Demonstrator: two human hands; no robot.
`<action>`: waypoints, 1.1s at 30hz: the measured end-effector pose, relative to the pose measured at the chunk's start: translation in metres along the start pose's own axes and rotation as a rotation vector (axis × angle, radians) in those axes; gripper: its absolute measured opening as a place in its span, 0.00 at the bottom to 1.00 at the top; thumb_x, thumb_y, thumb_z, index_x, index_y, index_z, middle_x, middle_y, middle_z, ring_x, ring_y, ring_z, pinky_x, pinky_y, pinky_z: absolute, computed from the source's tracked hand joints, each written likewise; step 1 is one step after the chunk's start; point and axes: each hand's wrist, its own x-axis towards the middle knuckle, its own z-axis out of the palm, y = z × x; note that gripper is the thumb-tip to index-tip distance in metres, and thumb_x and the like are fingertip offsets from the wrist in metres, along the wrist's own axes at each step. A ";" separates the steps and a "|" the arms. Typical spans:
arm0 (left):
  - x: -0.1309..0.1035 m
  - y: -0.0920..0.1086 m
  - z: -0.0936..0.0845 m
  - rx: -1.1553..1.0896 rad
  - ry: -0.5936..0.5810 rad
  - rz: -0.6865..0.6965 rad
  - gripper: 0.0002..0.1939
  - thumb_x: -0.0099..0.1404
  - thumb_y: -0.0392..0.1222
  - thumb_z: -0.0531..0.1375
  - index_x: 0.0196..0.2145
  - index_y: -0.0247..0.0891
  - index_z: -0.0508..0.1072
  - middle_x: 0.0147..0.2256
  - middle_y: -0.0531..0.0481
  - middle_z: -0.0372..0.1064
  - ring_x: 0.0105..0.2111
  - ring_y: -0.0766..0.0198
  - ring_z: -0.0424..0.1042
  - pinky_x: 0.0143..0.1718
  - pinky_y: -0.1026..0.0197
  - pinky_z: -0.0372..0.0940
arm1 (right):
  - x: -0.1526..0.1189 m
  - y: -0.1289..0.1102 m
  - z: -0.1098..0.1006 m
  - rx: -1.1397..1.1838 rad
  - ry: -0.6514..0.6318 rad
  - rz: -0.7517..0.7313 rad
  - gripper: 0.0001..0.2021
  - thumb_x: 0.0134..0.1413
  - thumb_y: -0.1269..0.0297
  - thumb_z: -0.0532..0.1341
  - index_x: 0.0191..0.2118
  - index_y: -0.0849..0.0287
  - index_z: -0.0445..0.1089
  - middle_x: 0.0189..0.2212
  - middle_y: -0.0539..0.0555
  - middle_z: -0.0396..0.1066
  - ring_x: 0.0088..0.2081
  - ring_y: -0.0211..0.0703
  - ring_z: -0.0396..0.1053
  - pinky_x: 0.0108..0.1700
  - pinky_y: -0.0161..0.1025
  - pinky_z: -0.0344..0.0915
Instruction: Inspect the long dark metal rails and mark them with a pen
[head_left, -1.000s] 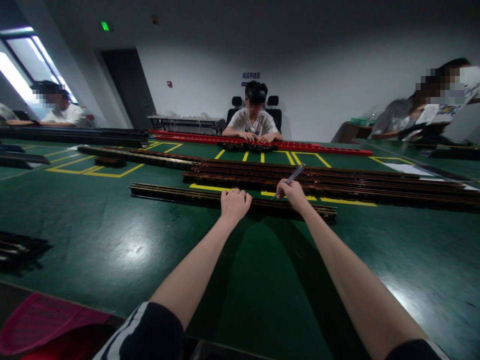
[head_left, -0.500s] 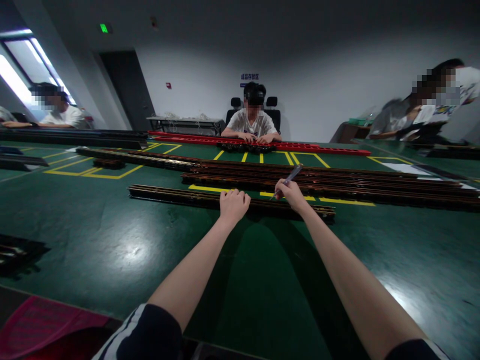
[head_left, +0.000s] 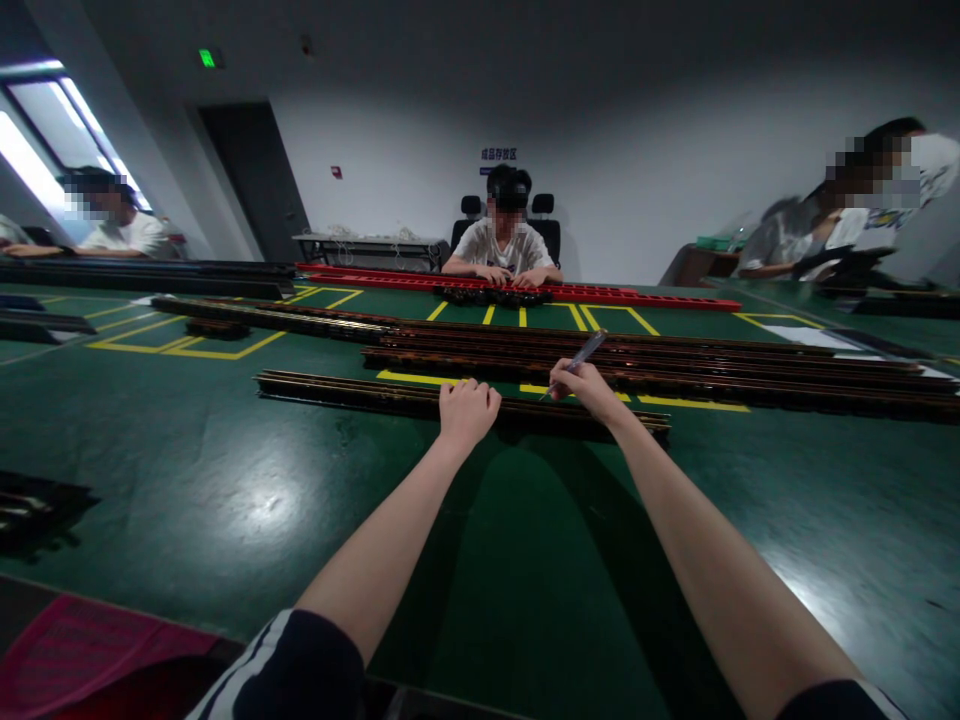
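A long dark strip bundle [head_left: 345, 392] with thin shiny edges lies crosswise on the green table [head_left: 187, 440]. My left hand [head_left: 469, 410] is closed over its middle, fingers curled round the far edge. To the right, my right hand [head_left: 581, 385] pinches a slim pen-like tool [head_left: 589, 347], its thin tip pointing down and left at the same bundle. Just beyond both hands is a wider stack of long dark, reddish-brown strips [head_left: 675, 365].
Red slotted strips [head_left: 637, 296] lie farther back, before a seated person [head_left: 504, 245]. Dark strips [head_left: 150, 275] are at the far left, another dark piece [head_left: 37, 505] at the near left. A pink basket [head_left: 90, 655] stands below the table edge. People sit at both sides.
My right forearm and wrist have shifted slightly to the right, while the pen-like tool stays almost in place. My left hand has not visibly moved.
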 end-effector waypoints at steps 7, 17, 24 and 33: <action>0.001 0.001 0.001 -0.005 0.014 -0.017 0.23 0.68 0.42 0.44 0.30 0.34 0.77 0.34 0.41 0.76 0.35 0.56 0.72 0.44 0.50 0.59 | 0.000 0.001 -0.001 -0.029 0.000 -0.023 0.07 0.44 0.64 0.61 0.21 0.58 0.64 0.16 0.49 0.68 0.20 0.37 0.67 0.31 0.36 0.65; 0.003 -0.009 -0.004 0.017 -0.006 -0.080 0.21 0.67 0.43 0.45 0.30 0.35 0.76 0.36 0.41 0.76 0.37 0.55 0.73 0.50 0.46 0.57 | -0.003 -0.006 0.007 -0.089 -0.088 -0.059 0.07 0.49 0.63 0.60 0.24 0.58 0.65 0.18 0.49 0.70 0.24 0.38 0.69 0.33 0.36 0.65; -0.001 -0.003 -0.003 0.064 0.069 0.016 0.20 0.69 0.41 0.44 0.39 0.35 0.76 0.40 0.41 0.75 0.41 0.53 0.71 0.53 0.45 0.53 | -0.004 -0.009 0.010 -0.061 -0.116 -0.046 0.07 0.50 0.64 0.60 0.25 0.58 0.65 0.19 0.50 0.70 0.25 0.38 0.69 0.33 0.36 0.65; -0.005 0.016 0.002 0.095 0.019 0.187 0.21 0.71 0.42 0.44 0.36 0.36 0.75 0.38 0.42 0.75 0.40 0.54 0.71 0.44 0.51 0.56 | -0.002 -0.006 0.011 -0.042 -0.116 -0.056 0.08 0.48 0.62 0.60 0.24 0.58 0.64 0.18 0.49 0.70 0.24 0.38 0.68 0.33 0.36 0.64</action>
